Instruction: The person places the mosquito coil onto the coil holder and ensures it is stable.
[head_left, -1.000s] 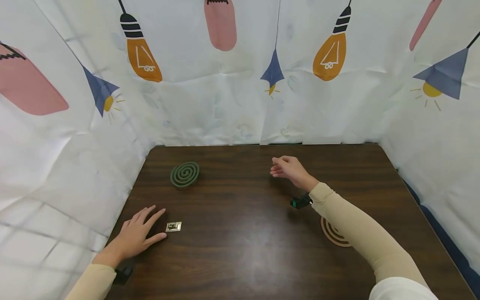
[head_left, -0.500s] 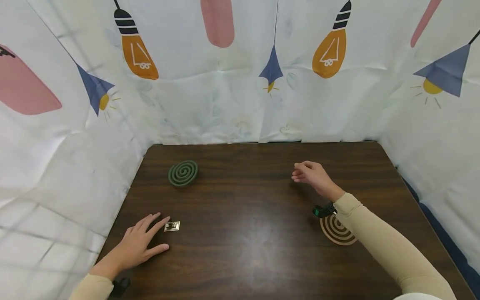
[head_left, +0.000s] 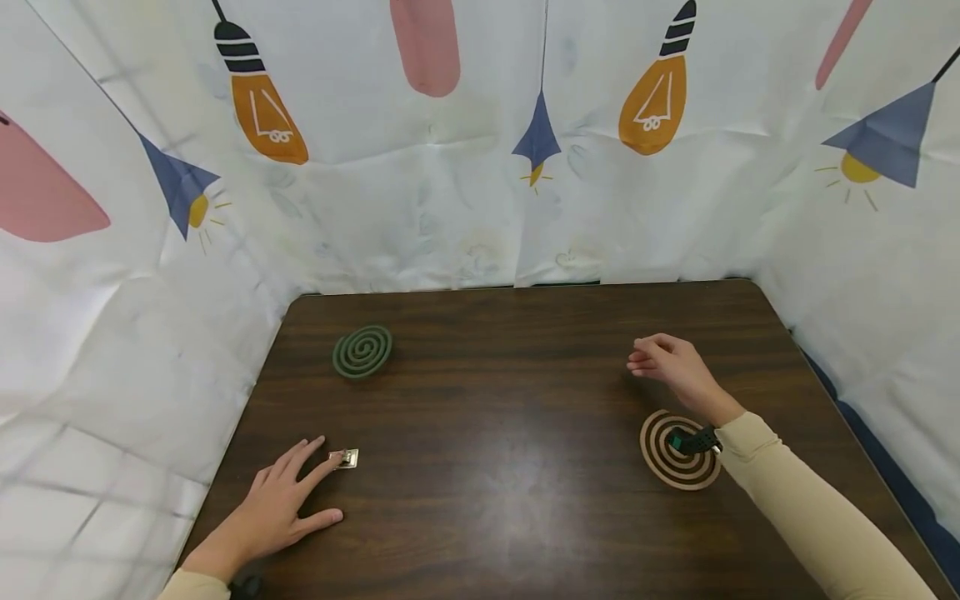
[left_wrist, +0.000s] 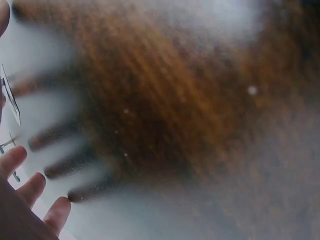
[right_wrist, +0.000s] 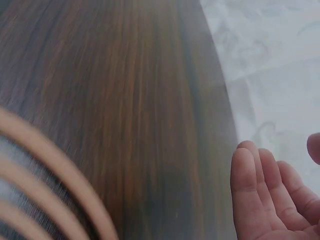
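My left hand (head_left: 277, 508) is low over the table with fingers spread, its index fingertip overlapping a small shiny metal coil stand (head_left: 348, 458) in the head view. In the left wrist view the stand (left_wrist: 12, 102) shows thin and edge-on beside the fingers. A green mosquito coil (head_left: 363, 352) lies farther back on the left. On the right, my right hand (head_left: 678, 371) hovers with loosely bent fingers and nothing in them. Under its wrist lies a tan mosquito coil (head_left: 644, 450), partly covered by the wrist strap; the right wrist view shows this coil's rings (right_wrist: 55, 154) at lower left.
Everything lies on a dark wood-grain table (head_left: 487, 400). White cloth (head_left: 465, 217) printed with lamps and bulbs hangs along its back and sides. The table's right edge runs beside the right forearm.
My right hand has moved right and slightly toward me, and the tan coil shows more fully. My left index finger has come over the metal stand; both coils stay put.
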